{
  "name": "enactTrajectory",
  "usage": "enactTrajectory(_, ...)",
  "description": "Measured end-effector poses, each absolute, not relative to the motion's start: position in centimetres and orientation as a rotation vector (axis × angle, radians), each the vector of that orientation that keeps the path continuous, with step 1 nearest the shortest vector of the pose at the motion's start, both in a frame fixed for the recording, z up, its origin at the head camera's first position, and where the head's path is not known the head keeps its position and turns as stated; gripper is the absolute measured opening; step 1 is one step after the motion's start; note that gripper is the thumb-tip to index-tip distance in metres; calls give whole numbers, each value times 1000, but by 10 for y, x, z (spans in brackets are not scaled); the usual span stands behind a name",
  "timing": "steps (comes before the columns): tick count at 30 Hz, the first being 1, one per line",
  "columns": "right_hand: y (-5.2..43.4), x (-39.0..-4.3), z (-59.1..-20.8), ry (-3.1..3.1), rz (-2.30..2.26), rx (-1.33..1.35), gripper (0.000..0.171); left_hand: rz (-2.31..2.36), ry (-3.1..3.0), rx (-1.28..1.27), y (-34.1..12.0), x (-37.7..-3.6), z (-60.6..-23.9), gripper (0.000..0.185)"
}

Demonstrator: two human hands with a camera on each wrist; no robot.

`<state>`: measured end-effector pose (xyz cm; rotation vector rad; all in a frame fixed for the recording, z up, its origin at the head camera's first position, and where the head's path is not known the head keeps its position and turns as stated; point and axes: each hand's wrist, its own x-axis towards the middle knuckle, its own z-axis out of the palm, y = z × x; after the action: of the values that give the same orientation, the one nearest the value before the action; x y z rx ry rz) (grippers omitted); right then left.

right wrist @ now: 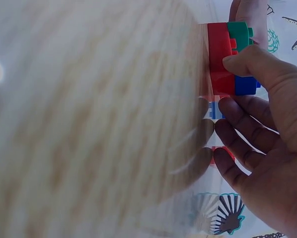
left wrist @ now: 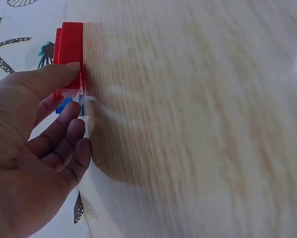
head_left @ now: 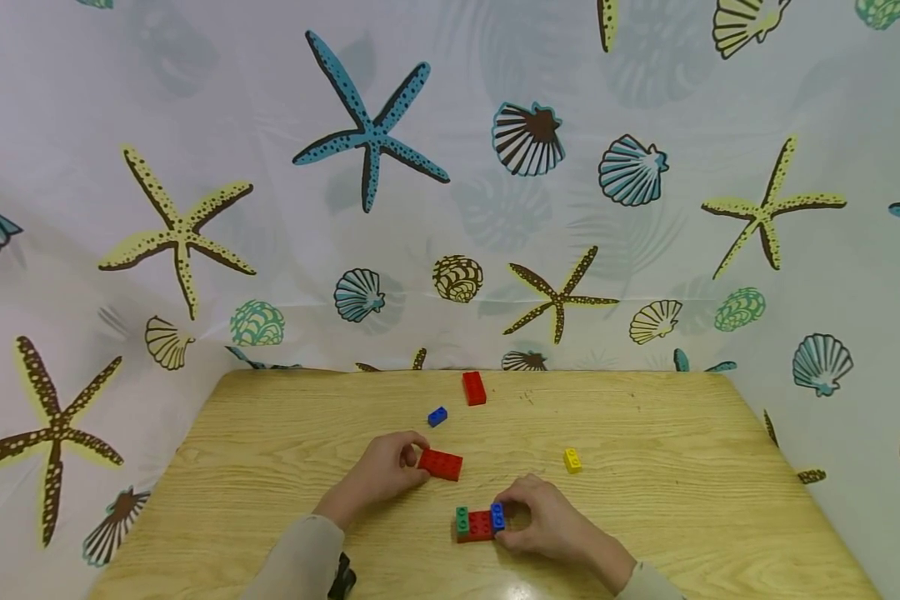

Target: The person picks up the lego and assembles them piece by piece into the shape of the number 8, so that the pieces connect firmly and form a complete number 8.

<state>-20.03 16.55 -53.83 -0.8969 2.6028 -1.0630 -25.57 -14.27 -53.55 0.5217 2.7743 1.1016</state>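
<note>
My left hand (head_left: 412, 454) pinches one end of a flat red brick (head_left: 442, 464) that lies on the wooden table (head_left: 682, 500). In the left wrist view the thumb (left wrist: 59, 74) lies on that red brick (left wrist: 71, 49), with the other fingers loosely curled beside it. My right hand (head_left: 508, 521) grips a small stack (head_left: 480, 523) near the front edge: a red base with a green brick and a blue brick on top. In the right wrist view the thumb (right wrist: 248, 62) presses the stack's (right wrist: 220, 59) blue end.
Loose on the table are another red brick (head_left: 474, 388) at the back, a small blue brick (head_left: 437, 416) beside it and a small yellow brick (head_left: 572, 460) to the right. A sea-patterned sheet (head_left: 450, 167) hangs behind and around the table.
</note>
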Motion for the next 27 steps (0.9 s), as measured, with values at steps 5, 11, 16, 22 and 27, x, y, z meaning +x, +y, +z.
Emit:
enactTrajectory(5,165,-201,-539,2602,-1061,-903,35,1113,2776,465,-145,-254,-537,30)
enactTrajectory(11,165,-201,-540,2612,-1064,-920,34,1146,2786,441,-146,-252,-538,30)
enactTrajectory(16,164,-204,-540,2611,-1071,-933,32,1192,2783,446,-149,-250,-537,31)
enactTrajectory(22,163,-208,-540,2605,-1070,-887,36,1249,2768,454,-151,-248,-536,32)
enactTrajectory(27,161,-209,-539,2604,-1060,-853,36,1288,2781,467,-151,-244,-533,31)
